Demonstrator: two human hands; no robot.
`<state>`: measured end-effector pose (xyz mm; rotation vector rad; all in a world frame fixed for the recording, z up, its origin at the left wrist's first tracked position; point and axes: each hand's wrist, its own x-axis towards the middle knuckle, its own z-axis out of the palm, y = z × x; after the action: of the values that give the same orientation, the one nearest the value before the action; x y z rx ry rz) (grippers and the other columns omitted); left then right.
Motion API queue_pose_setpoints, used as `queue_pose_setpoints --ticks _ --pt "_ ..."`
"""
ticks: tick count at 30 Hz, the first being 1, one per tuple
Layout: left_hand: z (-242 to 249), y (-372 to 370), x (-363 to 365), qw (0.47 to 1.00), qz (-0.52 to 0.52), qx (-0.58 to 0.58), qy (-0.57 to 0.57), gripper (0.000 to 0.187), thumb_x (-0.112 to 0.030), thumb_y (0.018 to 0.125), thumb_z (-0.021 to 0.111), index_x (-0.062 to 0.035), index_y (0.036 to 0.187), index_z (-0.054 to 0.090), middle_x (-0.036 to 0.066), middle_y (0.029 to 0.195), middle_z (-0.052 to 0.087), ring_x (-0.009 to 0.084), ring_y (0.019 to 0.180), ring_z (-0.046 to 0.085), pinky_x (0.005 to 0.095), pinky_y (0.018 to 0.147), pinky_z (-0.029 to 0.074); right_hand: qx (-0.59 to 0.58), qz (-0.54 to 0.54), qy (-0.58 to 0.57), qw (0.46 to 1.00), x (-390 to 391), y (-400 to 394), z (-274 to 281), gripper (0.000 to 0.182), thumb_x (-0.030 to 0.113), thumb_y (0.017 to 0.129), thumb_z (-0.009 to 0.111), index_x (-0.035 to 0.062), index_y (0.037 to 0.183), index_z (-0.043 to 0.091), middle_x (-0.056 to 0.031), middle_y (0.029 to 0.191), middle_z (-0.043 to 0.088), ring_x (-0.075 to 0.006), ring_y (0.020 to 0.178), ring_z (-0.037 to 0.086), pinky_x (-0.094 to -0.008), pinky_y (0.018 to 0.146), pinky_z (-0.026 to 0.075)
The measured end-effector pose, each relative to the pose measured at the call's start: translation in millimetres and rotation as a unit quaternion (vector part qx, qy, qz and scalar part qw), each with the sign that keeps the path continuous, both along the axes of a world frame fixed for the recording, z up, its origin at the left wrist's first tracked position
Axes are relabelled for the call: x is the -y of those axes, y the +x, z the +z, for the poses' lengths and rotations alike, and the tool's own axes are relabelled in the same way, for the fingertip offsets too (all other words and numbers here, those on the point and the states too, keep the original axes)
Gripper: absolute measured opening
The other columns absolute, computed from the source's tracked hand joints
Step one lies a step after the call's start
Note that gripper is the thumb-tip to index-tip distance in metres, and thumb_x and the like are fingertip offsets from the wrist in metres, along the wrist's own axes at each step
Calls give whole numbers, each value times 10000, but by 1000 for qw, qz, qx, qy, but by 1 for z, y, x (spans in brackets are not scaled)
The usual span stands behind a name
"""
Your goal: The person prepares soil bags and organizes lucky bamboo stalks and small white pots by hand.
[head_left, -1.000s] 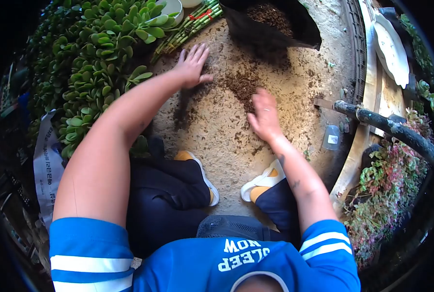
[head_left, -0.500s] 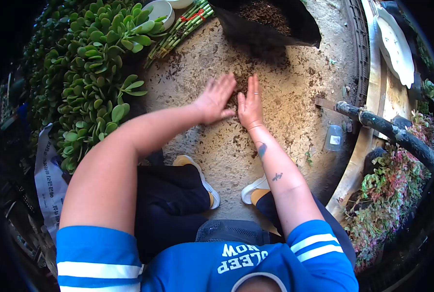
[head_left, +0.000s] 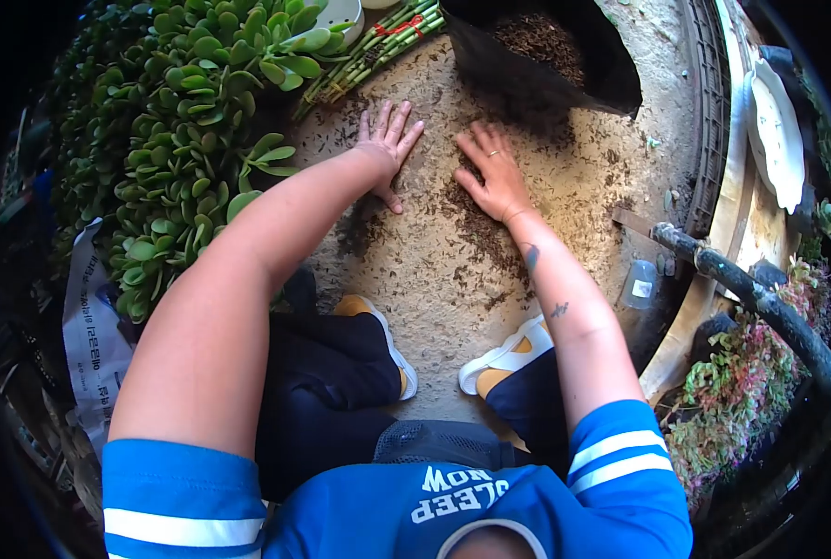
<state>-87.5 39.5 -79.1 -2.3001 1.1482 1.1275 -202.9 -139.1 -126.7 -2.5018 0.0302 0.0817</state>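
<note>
My left hand [head_left: 389, 149] is spread with its fingers apart over the pale ground [head_left: 415, 270], near the leafy plant, and holds nothing. To its right my right hand [head_left: 495, 172] lies palm down at a patch of dark soil crumbs [head_left: 479, 224], fingers apart and a ring on one of them. Beyond my right hand stands a black bag [head_left: 611, 70], open at the top, with brown loose material [head_left: 537, 47] inside. Dark bits are scattered over the ground around both hands.
Thick green succulents [head_left: 187, 121] fill the left side. Green stalks tied with red [head_left: 369, 56] lie at the top beside a white bowl [head_left: 341, 17]. On the right are a dark pipe [head_left: 760, 303], a clear plastic cup [head_left: 639, 284] and a white dish [head_left: 774, 135].
My hands have moved apart, the left one leftward with its fingers now spread. More dark crumbs show beside my right hand. The view has shifted slightly.
</note>
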Motion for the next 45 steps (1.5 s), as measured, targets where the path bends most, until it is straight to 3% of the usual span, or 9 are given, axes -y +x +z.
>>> queue_pose_setpoints --ticks 6,14,20,23,27,33,39,41,45 --pt "3 0 1 1000 0 -8 1 1364 -553 393 761 -99 1338 -112 212 1353 -222 408 1248 -177 576 979 11 -9 328 64 942 1 -31 23 466 465 740 548 185 1112 534 -63 1306 351 -336 1228 256 -464 1029 176" --pt "3 -1 3 1000 8 -8 4 1365 -542 379 769 -110 1344 -94 206 1361 -205 404 1256 -158 575 980 17 104 410 60 904 24 -64 -6 303 171 718 585 155 1019 549 -83 1104 486 -293 1029 441 -436 876 370" --pt "4 -4 8 999 8 27 17 1384 -556 359 768 -120 1344 -101 192 1365 -208 394 1261 -152 575 981 31 64 -127 170 975 7 -34 4 142 117 786 572 80 922 589 -127 959 532 -273 896 501 -314 757 424" --pt "9 -3 12 998 13 16 67 1391 -548 350 777 -149 1345 -109 164 1368 -225 369 1263 -173 576 982 27 -53 -347 507 787 8 1 62 232 206 818 564 53 992 557 -45 998 558 -164 916 513 -285 845 395" --pt "11 -6 17 994 48 20 101 1408 -522 316 792 -246 1337 -137 80 1373 -253 332 1268 -185 588 975 26 -9 -219 720 658 52 57 151 205 224 845 514 65 974 500 -56 864 558 -130 715 545 -247 586 473" --pt "15 -7 15 994 62 12 89 1414 -505 311 802 -237 1336 -134 84 1371 -253 339 1263 -195 592 972 36 -91 -234 639 727 115 148 157 312 296 857 480 66 1061 533 -43 982 562 -147 781 539 -250 645 440" --pt "7 -3 14 993 73 -3 91 1428 -482 308 813 -280 1322 -172 49 1357 -294 321 1260 -215 593 969 22 -54 -214 123 968 175 167 141 414 278 709 613 85 1071 551 -120 1012 571 -249 888 544 -313 751 425" --pt "7 -3 13 993 74 -8 89 1427 -482 308 812 -282 1322 -172 49 1358 -293 321 1259 -216 593 969 19 -57 -196 -117 972 187 161 120 525 306 627 664 56 1072 540 -203 1056 543 -327 998 515 -386 847 407" --pt "14 0 14 994 75 -13 78 1409 -486 307 810 -257 1337 -125 71 1370 -261 336 1264 -196 597 968 23 -269 -185 -234 916 173 143 134 366 227 707 563 43 1023 579 -178 1066 551 -310 1024 512 -382 856 404"
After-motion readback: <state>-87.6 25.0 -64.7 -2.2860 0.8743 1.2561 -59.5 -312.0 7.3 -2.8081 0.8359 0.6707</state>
